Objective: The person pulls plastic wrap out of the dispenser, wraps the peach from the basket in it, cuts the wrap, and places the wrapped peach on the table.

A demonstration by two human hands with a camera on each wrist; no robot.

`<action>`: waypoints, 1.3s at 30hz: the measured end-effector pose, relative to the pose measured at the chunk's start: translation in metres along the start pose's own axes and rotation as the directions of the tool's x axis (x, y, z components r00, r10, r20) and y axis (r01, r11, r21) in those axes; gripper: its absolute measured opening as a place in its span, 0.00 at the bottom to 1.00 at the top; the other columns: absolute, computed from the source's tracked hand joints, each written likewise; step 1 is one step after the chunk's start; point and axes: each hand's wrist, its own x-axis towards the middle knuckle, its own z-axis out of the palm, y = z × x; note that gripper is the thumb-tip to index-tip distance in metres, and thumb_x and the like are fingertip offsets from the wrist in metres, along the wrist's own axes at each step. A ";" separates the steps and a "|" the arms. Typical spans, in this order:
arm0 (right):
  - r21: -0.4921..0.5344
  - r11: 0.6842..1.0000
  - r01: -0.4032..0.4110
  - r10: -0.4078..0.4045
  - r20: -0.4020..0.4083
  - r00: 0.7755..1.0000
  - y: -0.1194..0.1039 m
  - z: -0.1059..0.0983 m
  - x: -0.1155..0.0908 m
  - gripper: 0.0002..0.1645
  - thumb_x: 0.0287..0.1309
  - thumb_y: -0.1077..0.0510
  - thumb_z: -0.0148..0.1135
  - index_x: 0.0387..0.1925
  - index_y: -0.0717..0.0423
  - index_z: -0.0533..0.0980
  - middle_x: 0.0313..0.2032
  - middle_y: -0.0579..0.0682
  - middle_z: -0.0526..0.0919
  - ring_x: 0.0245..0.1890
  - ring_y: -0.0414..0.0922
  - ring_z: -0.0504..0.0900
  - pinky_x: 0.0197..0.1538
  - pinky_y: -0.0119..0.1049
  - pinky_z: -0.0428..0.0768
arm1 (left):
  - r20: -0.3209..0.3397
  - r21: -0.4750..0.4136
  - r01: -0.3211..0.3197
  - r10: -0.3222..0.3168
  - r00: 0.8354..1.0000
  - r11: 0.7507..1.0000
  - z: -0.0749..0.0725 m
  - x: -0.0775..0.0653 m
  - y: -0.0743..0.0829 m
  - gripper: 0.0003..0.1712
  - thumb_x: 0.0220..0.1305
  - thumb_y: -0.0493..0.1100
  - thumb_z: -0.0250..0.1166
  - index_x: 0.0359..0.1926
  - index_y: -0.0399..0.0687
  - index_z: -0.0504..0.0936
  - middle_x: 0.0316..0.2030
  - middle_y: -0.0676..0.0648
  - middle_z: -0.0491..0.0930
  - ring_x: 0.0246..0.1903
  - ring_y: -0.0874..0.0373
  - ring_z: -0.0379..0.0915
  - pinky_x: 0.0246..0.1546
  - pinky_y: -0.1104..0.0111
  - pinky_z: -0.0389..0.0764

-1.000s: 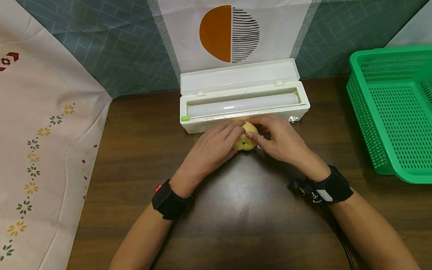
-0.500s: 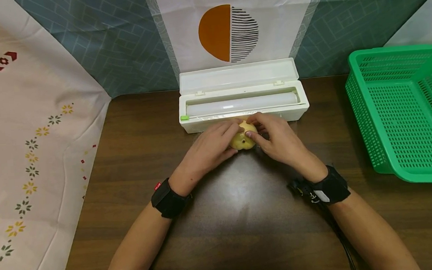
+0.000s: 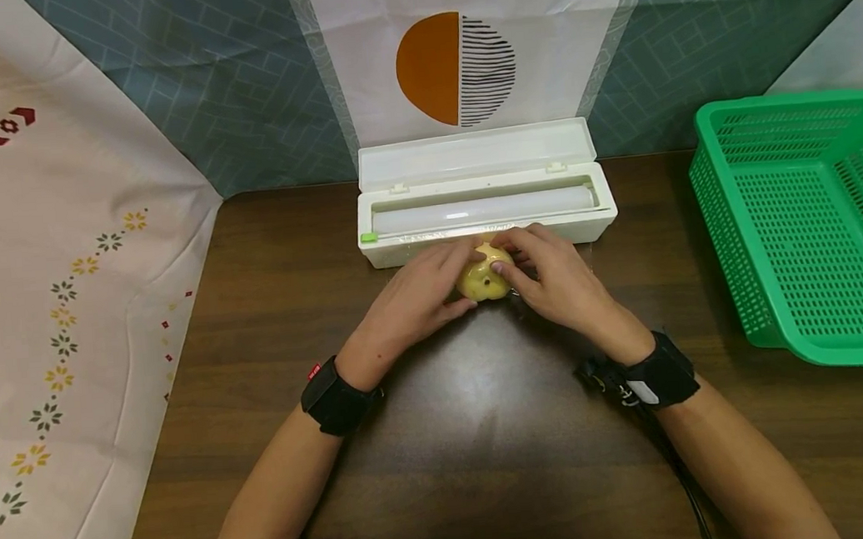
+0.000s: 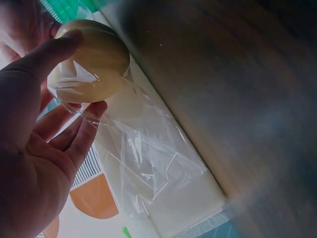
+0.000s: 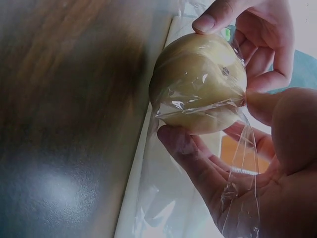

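Before the white box (image 3: 393,254): glossy, lobed yellow fruit (image 3: 487,282), between your hands.
Left hand (image 3: 420,291): your fingers half-curled, gripping fruit.
Right hand (image 3: 558,281): likewise.
Film (image 4: 136,148): clear, creased, over fruit.

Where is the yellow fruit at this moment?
Near the middle of the head view, the yellow fruit is held between the left hand and the right hand, just in front of the open white box.

passage is being offered over the worktop (image 3: 483,466) between the forearms (image 3: 284,484) | far side is being blocked by the open white box (image 3: 393,254) | right is being bounded by the green basket (image 3: 736,223), left by the floral cloth (image 3: 105,326)
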 end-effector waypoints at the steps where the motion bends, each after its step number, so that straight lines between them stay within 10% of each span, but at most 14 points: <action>1: 0.004 1.000 0.004 -0.004 0.003 1.000 0.000 0.000 0.000 0.19 0.66 0.50 0.59 0.51 0.58 0.77 0.43 0.51 0.78 0.41 0.44 0.80 0.42 0.41 0.82 | 0.001 -0.007 0.006 -0.006 1.000 1.000 0.000 0.000 0.000 0.44 0.52 0.46 0.75 0.67 0.45 0.63 0.55 0.52 0.74 0.57 0.59 0.66 0.60 0.64 0.66; 9: -0.049 0.998 0.036 -0.032 0.071 0.997 -0.002 -0.014 0.001 0.27 0.62 0.44 0.62 0.55 0.58 0.76 0.46 0.52 0.78 0.40 0.46 0.80 0.41 0.42 0.81 | 0.015 -0.050 0.041 -0.040 0.999 0.998 -0.001 -0.001 -0.001 0.41 0.53 0.49 0.75 0.64 0.48 0.65 0.55 0.52 0.73 0.58 0.61 0.65 0.60 0.66 0.65; 18: -0.260 0.909 0.326 -0.307 0.111 0.945 -0.009 -0.021 -0.001 0.36 0.51 0.40 0.71 0.57 0.55 0.77 0.54 0.51 0.77 0.48 0.46 0.78 0.43 0.45 0.79 | 0.019 -0.079 0.060 -0.059 0.998 0.995 -0.003 -0.003 -0.001 0.42 0.53 0.50 0.75 0.65 0.48 0.64 0.57 0.52 0.73 0.59 0.62 0.65 0.60 0.67 0.67; 39: -0.267 0.930 0.252 -0.208 0.180 0.961 -0.001 -0.004 -0.002 0.39 0.40 0.56 0.79 0.53 0.57 0.66 0.52 0.52 0.71 0.42 0.47 0.73 0.41 0.45 0.79 | 0.036 -0.158 0.078 -0.074 0.997 0.984 -0.002 -0.001 -0.007 0.39 0.51 0.51 0.75 0.60 0.46 0.67 0.56 0.50 0.73 0.56 0.62 0.67 0.56 0.67 0.70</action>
